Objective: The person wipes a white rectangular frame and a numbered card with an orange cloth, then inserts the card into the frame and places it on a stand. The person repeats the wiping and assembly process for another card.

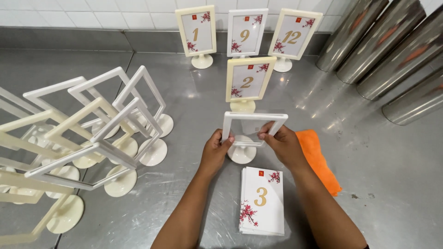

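Frame [254,130] upright between our hands, straight ahead at the middle of the tabletop [378,157].

We pinch the empty white frame by its two side bars: the left hand [216,150] grips the left bar, the right hand [282,144] the right, both equally near. It stands on its round foot with its long axis vertical and its open face towards us. A card stack [262,200] lies flat just beneath our wrists, nearer us than the frame, closer to the right arm. Filled frames [248,79] stand beyond it, empty frames [115,124] crowd the left, and an orange cloth [318,157] lies beside the right hand.
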